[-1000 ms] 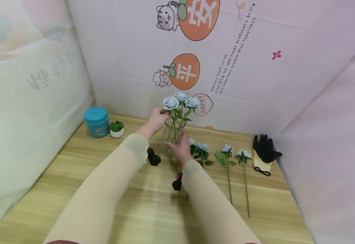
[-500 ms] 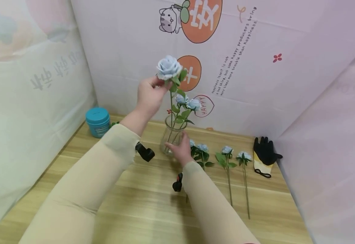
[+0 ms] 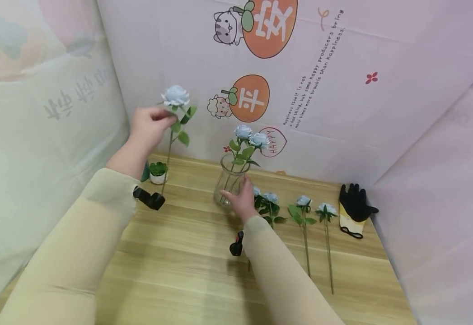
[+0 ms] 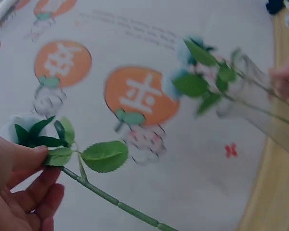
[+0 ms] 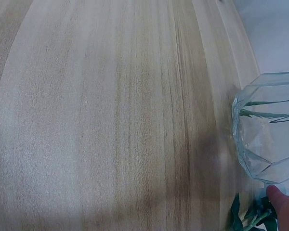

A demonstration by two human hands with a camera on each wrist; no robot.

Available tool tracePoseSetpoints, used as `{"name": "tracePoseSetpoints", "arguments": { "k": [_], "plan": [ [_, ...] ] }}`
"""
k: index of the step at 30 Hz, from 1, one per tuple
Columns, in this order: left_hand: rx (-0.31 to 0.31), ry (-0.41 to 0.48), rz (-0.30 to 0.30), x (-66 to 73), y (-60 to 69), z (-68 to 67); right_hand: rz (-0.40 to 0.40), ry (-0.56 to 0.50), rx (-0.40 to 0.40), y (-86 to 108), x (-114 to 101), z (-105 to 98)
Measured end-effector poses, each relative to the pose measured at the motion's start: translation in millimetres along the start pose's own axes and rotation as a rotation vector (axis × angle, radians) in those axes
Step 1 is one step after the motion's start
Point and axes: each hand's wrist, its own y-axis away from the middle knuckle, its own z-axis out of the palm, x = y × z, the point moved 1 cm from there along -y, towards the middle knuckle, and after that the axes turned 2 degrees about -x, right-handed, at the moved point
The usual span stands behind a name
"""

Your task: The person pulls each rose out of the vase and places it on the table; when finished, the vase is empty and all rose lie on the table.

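Note:
In the head view my left hand pinches a pale blue rose just below its bloom, its stem hanging down clear of the vase. The left wrist view shows thumb and fingers of the left hand on the green stem beside the leaves. My right hand grips the lower side of the glass vase, which stands upright with two blue roses in it. At the edge of the right wrist view are the vase base and part of the right hand.
Several blue roses lie right of the vase, among them one and another. A black and yellow glove lies by the right wall. A small potted plant stands behind the hanging stem; the blue jar is mostly hidden by the left arm.
My left hand has lifted one rose up out of the vase and carried it left. The vase went from three roses to two. My right hand has stayed on the vase.

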Motion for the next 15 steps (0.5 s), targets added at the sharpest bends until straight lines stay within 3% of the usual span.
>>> {"name": "tracePoseSetpoints", "arguments": {
  "k": [4, 9, 15],
  "plan": [
    [-0.115, -0.126, -0.124, -45.0, 3.7, -5.6, -0.005, 0.000, 0.004, 0.2, 0.5, 0.3],
    [-0.277, -0.288, -0.248, -103.8, 7.8, 2.0, -0.009, 0.006, 0.009, 0.7, 0.4, 0.8],
    [-0.352, -0.373, -0.391, -165.2, 14.8, 15.0, 0.006, 0.020, 0.006, 1.3, -0.2, 1.5]
  ]
}}
